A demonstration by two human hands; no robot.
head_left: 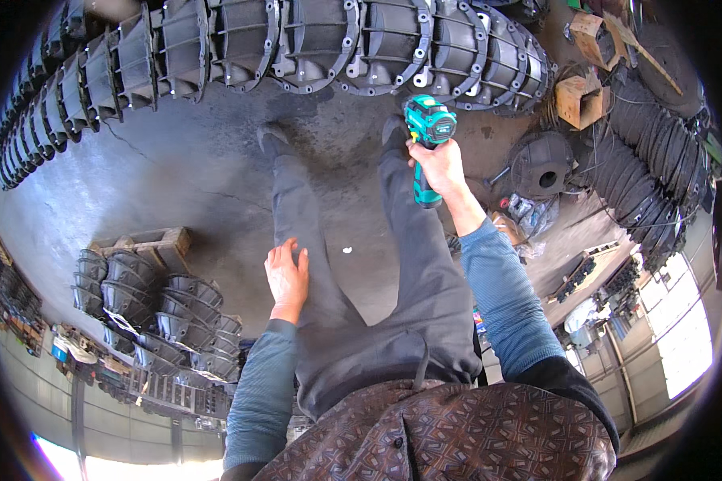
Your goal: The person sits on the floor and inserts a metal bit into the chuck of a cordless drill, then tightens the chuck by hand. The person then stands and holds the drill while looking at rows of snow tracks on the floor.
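Note:
My right hand is wrapped round the handle of a teal and black cordless drill, held out in front of my right leg. The drill's front end points away from me, toward a long row of dark metal housings; whether a bit is fitted cannot be made out. Over my left thigh, my left hand hangs with its fingers apart and nothing in it. The housings stand packed side by side in a curve across the far side, their flanges lined with bolt holes.
Stacked housings sit at the left by a wooden pallet. To the right are a round metal part, a plastic bag, a cardboard box and stacked dark rings. Stained concrete floor lies around my feet.

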